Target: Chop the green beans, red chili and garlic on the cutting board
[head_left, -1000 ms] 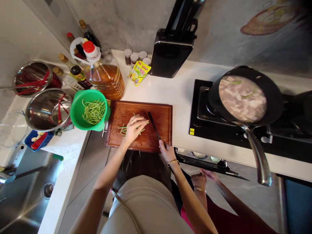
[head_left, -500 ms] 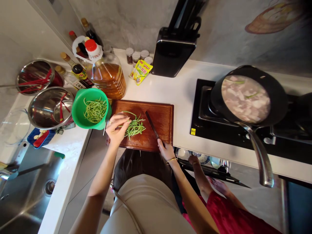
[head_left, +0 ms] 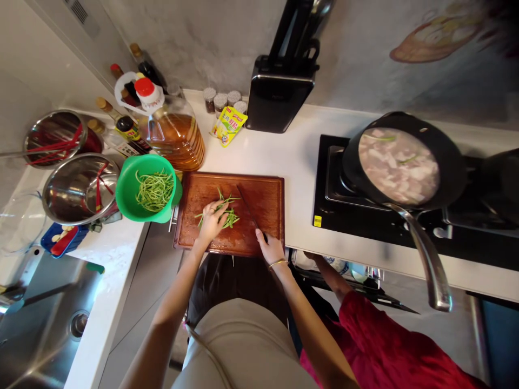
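Observation:
On the brown wooden cutting board (head_left: 194, 189) lies a loose bunch of thin green vegetable stems (head_left: 230, 217). My left hand (head_left: 212, 220) rests over this bunch with its fingers bent around it; stem ends stick out on both sides. In my right hand (head_left: 270, 247) is a knife (head_left: 246, 205), gripped by its handle. Its dark blade points away from me, right of the stems and apart from them. More of the same stems (head_left: 154, 190) fill part of a green plastic bowl (head_left: 126, 192) at the board's left.
Left stand metal bowls (head_left: 48, 210), a large oil jug (head_left: 174, 135) and the sink (head_left: 44, 302). Behind are a yellow packet (head_left: 228, 125) and a knife block (head_left: 279, 97). A pot (head_left: 450, 162) of pale food sits on the stove, right. A co-worker's red sleeve (head_left: 377, 335) is beside me near an open drawer.
My left hand has come down from above the stems' left side onto the bunch. The knife stays in my right hand, its blade turned more edge-on. The co-worker's arm has shifted slightly left.

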A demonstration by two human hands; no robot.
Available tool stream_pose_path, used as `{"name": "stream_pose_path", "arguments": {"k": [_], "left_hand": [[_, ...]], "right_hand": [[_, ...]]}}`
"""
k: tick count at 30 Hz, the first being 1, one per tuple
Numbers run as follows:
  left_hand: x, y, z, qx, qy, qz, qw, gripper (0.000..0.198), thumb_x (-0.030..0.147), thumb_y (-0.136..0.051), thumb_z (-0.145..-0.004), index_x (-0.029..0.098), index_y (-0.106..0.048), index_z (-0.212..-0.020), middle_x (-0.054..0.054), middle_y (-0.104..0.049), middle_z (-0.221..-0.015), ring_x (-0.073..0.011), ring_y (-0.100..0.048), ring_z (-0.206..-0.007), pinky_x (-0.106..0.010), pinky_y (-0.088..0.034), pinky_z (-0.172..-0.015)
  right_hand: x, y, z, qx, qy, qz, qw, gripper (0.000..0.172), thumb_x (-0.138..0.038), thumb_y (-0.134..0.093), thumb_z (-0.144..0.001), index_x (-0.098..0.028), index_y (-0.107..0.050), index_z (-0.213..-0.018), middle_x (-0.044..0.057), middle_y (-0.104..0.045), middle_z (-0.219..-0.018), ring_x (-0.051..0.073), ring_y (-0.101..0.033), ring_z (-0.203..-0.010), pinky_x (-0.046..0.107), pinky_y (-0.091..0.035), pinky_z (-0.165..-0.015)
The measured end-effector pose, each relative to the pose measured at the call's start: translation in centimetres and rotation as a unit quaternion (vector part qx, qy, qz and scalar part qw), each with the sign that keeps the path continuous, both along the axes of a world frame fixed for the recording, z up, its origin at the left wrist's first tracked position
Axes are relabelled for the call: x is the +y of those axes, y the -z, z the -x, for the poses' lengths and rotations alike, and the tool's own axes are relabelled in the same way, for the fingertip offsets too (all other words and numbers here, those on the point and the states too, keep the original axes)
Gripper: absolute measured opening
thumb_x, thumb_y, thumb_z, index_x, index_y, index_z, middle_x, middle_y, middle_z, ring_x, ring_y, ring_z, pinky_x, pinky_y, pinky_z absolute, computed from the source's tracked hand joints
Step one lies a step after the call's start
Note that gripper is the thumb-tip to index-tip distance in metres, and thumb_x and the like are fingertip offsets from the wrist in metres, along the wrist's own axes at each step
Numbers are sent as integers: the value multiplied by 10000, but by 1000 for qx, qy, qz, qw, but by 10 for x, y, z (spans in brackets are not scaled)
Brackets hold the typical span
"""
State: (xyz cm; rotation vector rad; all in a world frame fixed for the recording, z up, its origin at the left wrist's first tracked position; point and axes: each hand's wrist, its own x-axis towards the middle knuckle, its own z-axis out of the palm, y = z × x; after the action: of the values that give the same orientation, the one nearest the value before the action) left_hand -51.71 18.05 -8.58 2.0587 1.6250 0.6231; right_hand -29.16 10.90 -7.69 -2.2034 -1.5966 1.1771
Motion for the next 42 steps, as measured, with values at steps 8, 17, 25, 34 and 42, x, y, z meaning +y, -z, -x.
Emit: {"name": "stream_pose_path", "arguments": {"k": [8, 17, 25, 34, 42], "left_hand": [[20, 10, 10, 12, -91, -17, 996, 402, 339, -450, -894, 166, -499, -1253, -126, -563, -1236, -234, -490, -1165, -428, -365, -995], [20, -1, 12, 47, 29, 58, 997, 139, 228, -500, -847, 212, -621, -912, -24, -684, -915, -191, -610, -937, -406, -398, -947], [7, 11, 21, -14, 4, 33, 999, 484, 337, -435, -905, 153, -367, -1348, -140, -522, -1318, -210, -527, -1185, -392, -416, -996], [-35, 12, -1, 114, -3, 0, 993, 517, 478, -452, -883, 169, -430, -1297, -155, -439, -1386, -251, -334, -1338, -541, -135, -1126], [-31, 14, 3, 104, -32, -8, 994, 368, 407, -399, -917, 198, -497, -1203, -102, -572, -1247, -217, -477, -1205, -482, -170, -1128]], "right_hand": [[-1, 2, 0, 50, -33, -11, 998, 544, -592, -278, -904, -204, -633, -764, 67, -698, -749, 194, -656, -753, 263, -434, -704], [-13, -2, -5, 55, -10, -3, 998, 529, -565, -295, -904, -209, -644, -727, 68, -703, -749, 203, -660, -763, 271, -436, -702], [-11, -4, -4, 50, -25, 3, 998, 551, -582, -270, -906, -212, -631, -715, 61, -690, -708, 204, -659, -735, 270, -423, -689], [-13, -1, 5, 66, -40, 3, 997, 510, -558, -302, -910, -213, -643, -753, 65, -713, -784, 201, -663, -787, 262, -438, -711], [-15, 0, 0, 58, -27, 5, 998, 540, -592, -287, -897, -214, -654, -778, 60, -707, -753, 203, -666, -771, 264, -442, -688]]}}
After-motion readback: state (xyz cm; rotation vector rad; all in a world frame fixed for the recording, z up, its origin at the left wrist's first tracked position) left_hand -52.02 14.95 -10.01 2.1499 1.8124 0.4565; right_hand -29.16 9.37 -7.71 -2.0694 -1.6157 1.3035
